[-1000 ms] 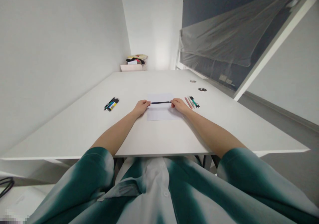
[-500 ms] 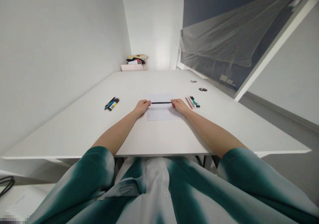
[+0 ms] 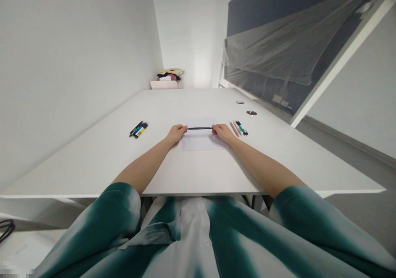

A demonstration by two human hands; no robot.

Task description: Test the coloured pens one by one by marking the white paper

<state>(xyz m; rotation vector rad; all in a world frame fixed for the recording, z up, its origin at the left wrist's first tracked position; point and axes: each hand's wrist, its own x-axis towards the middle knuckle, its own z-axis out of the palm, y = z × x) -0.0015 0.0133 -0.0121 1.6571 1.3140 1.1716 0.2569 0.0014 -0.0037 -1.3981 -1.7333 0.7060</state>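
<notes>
Both of my hands hold one thin black pen [image 3: 199, 128] level between them, above a sheet of white paper [image 3: 202, 144] on the table. My left hand [image 3: 177, 134] pinches its left end with closed fingers. At the other end, my right hand [image 3: 222, 132] grips it the same way. Whether the pen has a cap is too small to tell. To the left lies a bunch of pens [image 3: 138, 130] in black, green, blue and yellow. Close to my right hand are a pink pen [image 3: 234, 129], a whitish one and a green-and-black pen [image 3: 241, 128].
The white table [image 3: 198, 175] reaches far ahead, with its near edge at my waist. Two round metal grommets [image 3: 251, 113] sit toward its right side. A pink box [image 3: 163, 85] with piled items stands at the far end. A dark panel under plastic film [image 3: 272, 47] leans at the right.
The view has shifted very slightly, so the table sits a little lower. My hands and the pen keep the same place over the paper.
</notes>
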